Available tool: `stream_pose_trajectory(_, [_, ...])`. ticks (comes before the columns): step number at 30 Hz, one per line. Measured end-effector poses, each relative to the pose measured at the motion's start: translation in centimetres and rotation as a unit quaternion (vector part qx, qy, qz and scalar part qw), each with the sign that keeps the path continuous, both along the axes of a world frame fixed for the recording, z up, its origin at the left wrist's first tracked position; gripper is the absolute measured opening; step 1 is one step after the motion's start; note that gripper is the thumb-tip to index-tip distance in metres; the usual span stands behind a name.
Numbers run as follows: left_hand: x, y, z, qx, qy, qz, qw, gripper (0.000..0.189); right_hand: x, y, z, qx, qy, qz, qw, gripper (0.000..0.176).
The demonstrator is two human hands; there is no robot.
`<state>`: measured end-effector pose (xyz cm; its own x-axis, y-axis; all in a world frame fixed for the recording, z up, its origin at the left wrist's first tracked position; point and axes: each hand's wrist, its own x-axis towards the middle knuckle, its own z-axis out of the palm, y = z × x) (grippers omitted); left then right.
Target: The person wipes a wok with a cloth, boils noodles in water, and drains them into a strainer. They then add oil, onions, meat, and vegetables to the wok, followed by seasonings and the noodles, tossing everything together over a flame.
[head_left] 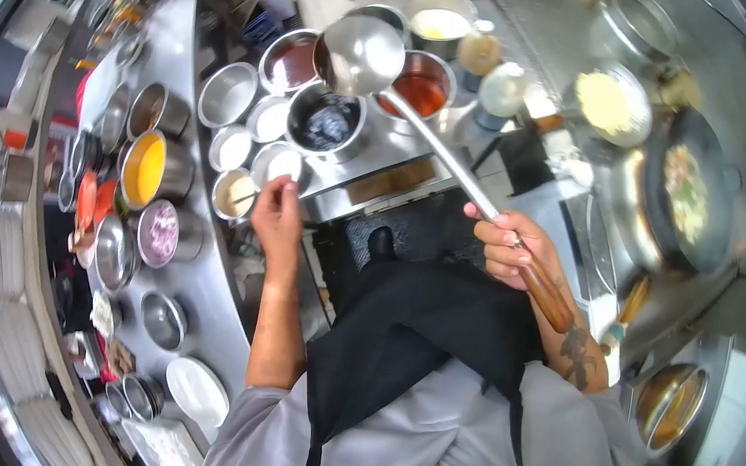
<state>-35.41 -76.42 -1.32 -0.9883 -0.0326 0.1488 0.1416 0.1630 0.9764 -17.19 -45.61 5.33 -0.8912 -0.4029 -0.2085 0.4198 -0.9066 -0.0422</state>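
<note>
My right hand (514,246) is closed around the handle of a large metal ladle (447,159), just above its wooden end. The ladle's wide round bowl hangs over the pots, above one of red liquid (420,86) and one of dark liquid (326,120). My left hand (279,219) has its fingers pinched together beside a small tub of pale yellowish contents (233,197). A thin dark line runs from the fingertips to the tub; what they hold is too small to name. Close by are small bowls of white contents (279,161).
On the right a wok (688,189) with food sits on the stove, beside a bowl of pale yellow food (608,102). Squeeze bottles (503,88) stand by the pots. Along the left counter (209,295) are a pot of orange-yellow liquid (144,168), chopped purple pieces (160,233) and a white plate (197,390).
</note>
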Motion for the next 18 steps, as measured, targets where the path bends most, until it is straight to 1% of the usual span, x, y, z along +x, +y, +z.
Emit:
stream_pose_trajectory(2, [0.9, 4.0, -1.9, -0.009, -0.006, -0.085, 0.996, 0.020, 2.9, 2.0, 1.5, 0.014, 0.024, -0.058, 0.998, 0.033])
stream_pose_trajectory(3, [1.0, 6.0, -3.1, -0.020, -0.004, -0.137, 0.990, 0.023, 4.4, 3.2, 2.7, 0.027, 0.044, -0.084, 0.995, 0.034])
stream_pose_trajectory(4, [1.3, 8.4, -2.6, -0.032, 0.000, -0.188, 0.982, 0.028, 6.1, 4.2, 4.4, 0.075, 0.034, -0.131, 0.988, 0.034])
stream_pose_trajectory(5, [2.1, 10.6, -2.1, -0.018, -0.019, -0.218, 0.976, 0.037, 7.8, 5.1, 5.9, 0.144, 0.039, -0.177, 0.973, 0.035])
stream_pose_trajectory(6, [2.0, 12.8, -2.5, -0.038, -0.007, -0.242, 0.969, 0.048, 9.5, 5.9, 7.5, 0.212, 0.041, -0.224, 0.950, 0.035])
stream_pose_trajectory(8, [1.6, 16.7, -3.6, -0.035, 0.034, -0.285, 0.957, 0.059, 12.6, 7.3, 10.7, 0.372, -0.012, -0.302, 0.878, 0.036])
stream_pose_trajectory(9, [2.3, 18.3, -1.3, -0.050, -0.006, -0.311, 0.949, 0.065, 13.9, 7.7, 12.1, 0.423, -0.038, -0.343, 0.838, 0.036])
stream_pose_trajectory(10, [2.2, 19.8, -1.8, -0.049, 0.008, -0.320, 0.946, 0.070, 15.4, 8.6, 12.5, 0.470, -0.044, -0.377, 0.797, 0.036])
stream_pose_trajectory(11, [2.2, 21.1, -2.3, -0.058, 0.006, -0.320, 0.946, 0.074, 16.6, 10.1, 12.0, 0.562, -0.112, -0.399, 0.716, 0.036])
stream_pose_trajectory(12, [2.0, 23.5, -2.8, -0.063, 0.005, -0.330, 0.942, 0.079, 17.8, 12.3, 10.9, 0.641, -0.186, -0.419, 0.616, 0.036])
stream_pose_trajectory(13, [1.6, 24.3, -3.8, -0.048, -0.008, -0.335, 0.941, 0.082, 18.5, 14.6, 8.4, 0.725, -0.255, -0.390, 0.507, 0.038])
stream_pose_trajectory(14, [1.3, 25.1, -5.3, -0.035, -0.022, -0.341, 0.939, 0.085, 19.3, 16.8, 5.4, 0.790, -0.322, -0.349, 0.387, 0.041])
stream_pose_trajectory(15, [1.1, 25.9, -6.8, -0.022, -0.037, -0.348, 0.937, 0.088, 20.3, 18.8, 2.4, 0.856, -0.330, -0.317, 0.240, 0.039])
stream_pose_trajectory(16, [0.7, 26.3, -8.5, -0.041, -0.031, -0.359, 0.932, 0.090, 21.3, 20.4, 0.5, 0.899, -0.333, -0.269, 0.091, 0.037])
stream_pose_trajectory(18, [-0.6, 27.2, -10.9, -0.077, -0.015, -0.373, 0.924, 0.092, 21.7, 23.5, 1.1, 0.874, -0.414, -0.184, 0.176, 0.033])
